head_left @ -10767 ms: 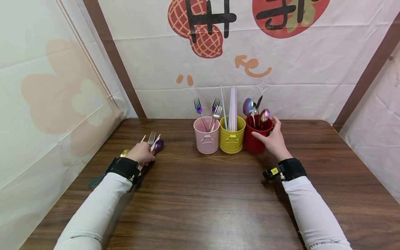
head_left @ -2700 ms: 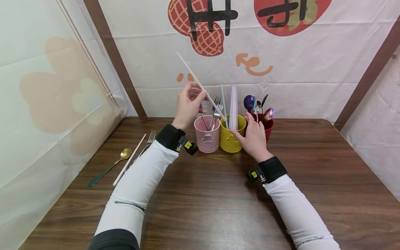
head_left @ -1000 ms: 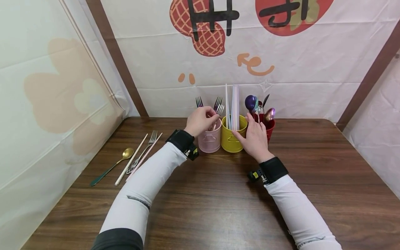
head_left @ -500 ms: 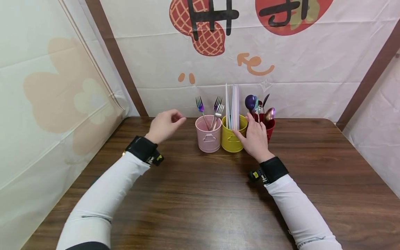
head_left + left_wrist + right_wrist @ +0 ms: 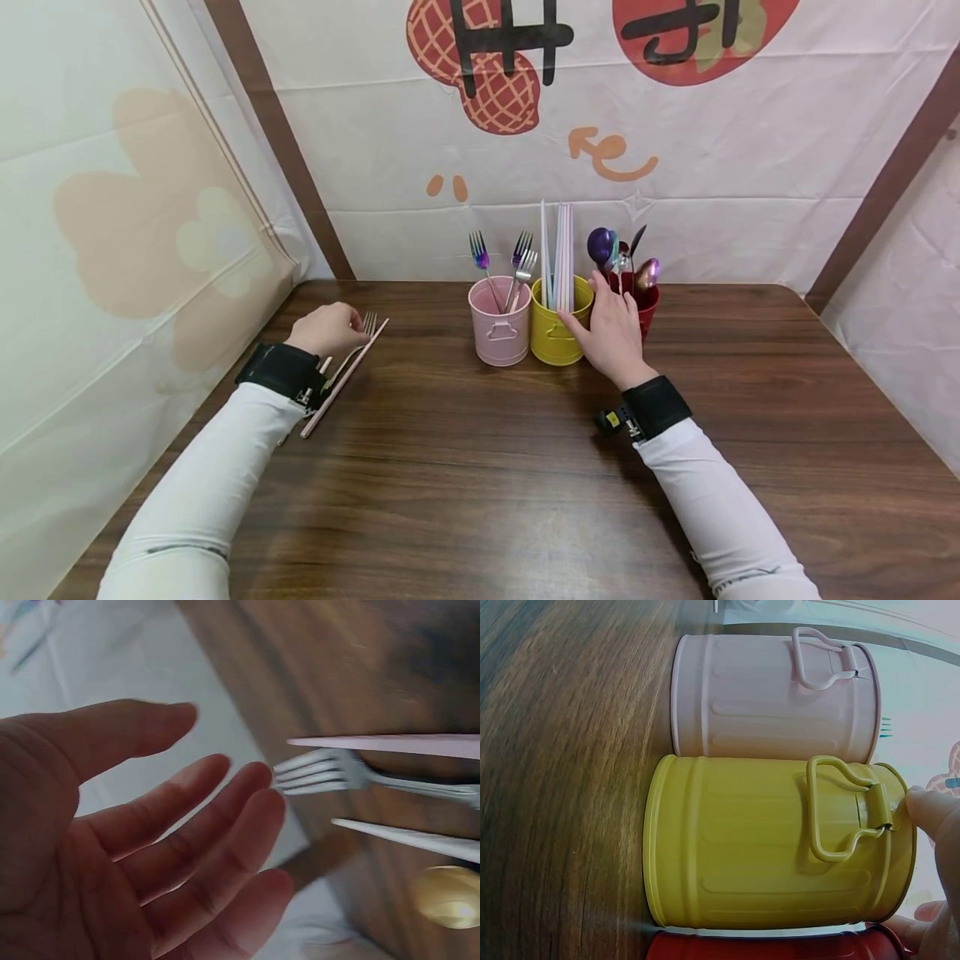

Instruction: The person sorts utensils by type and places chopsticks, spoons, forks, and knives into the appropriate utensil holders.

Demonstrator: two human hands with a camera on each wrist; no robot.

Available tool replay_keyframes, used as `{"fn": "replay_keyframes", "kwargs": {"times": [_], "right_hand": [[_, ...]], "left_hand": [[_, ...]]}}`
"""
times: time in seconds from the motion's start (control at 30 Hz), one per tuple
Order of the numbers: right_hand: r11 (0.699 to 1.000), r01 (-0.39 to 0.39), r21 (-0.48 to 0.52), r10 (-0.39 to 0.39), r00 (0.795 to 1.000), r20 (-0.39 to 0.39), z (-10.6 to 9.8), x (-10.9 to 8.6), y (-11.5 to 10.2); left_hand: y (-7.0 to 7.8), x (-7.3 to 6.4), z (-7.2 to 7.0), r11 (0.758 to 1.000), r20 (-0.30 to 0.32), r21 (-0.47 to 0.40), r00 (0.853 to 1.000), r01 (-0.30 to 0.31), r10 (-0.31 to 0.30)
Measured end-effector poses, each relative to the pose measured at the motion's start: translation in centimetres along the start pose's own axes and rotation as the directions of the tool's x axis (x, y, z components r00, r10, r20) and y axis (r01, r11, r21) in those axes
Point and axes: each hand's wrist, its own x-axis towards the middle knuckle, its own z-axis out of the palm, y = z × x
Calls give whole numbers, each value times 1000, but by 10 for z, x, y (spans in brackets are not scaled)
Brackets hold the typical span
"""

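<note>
My left hand hovers at the left over loose cutlery, fingers loosely bent, with nothing in it. In the left wrist view its fingertips are just short of the tines of a silver fork. A pink chopstick lies on one side of the fork, a white chopstick on the other, then a gold spoon. My right hand holds the yellow bucket at its rim, thumb in front, fingers on the red bucket's side. Chopsticks stand upright in the yellow bucket.
Left of the yellow bucket stands a pink bucket with several forks. The red bucket with several spoons is on the right, partly behind my hand. A white printed cloth hangs behind the wooden table.
The purple spoon has left the cutlery at left, and a white chopstick has gone into the yellow bucket. My left hand has let go and swung back left. My right hand shifted from red to yellow bucket.
</note>
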Motion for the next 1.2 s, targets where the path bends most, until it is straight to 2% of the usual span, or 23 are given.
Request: {"fn": "replay_keyframes", "kwargs": {"times": [0.13, 0.27, 0.4, 0.53, 0.73, 0.9, 1.07, 1.2], "right_hand": [[1000, -4, 7, 4, 1000, 5, -1, 0, -1], [1000, -7, 13, 6, 1000, 5, -1, 0, -1], [1000, -8, 15, 8, 1000, 4, 0, 0, 0], [1000, -12, 17, 12, 1000, 10, 0, 0, 0], [1000, -12, 18, 11, 1000, 10, 0, 0, 1], [1000, -16, 18, 16, 1000, 15, 0, -1, 1], [1000, -13, 17, 13, 1000, 14, 0, 0, 1], [1000, -12, 12, 12, 1000, 11, -1, 0, 2]], "left_hand": [[-17, 4, 14, 999, 77, -11, 997, 33, -32], [-28, 9, 26, 999, 96, -16, 995, 40, -38], [-31, 10, 34, 998, 98, -18, 994, 60, -58], [-33, 12, 41, 994, 114, -59, 990, 88, -81], [-36, 20, 53, 995, 108, -58, 991, 81, -74], [-33, 23, 56, 995, 117, -39, 989, 91, -86], [-30, 21, 54, 992, 143, -69, 985, 104, -93], [-27, 21, 49, 994, 69, -90, 996, 64, -58]]}}
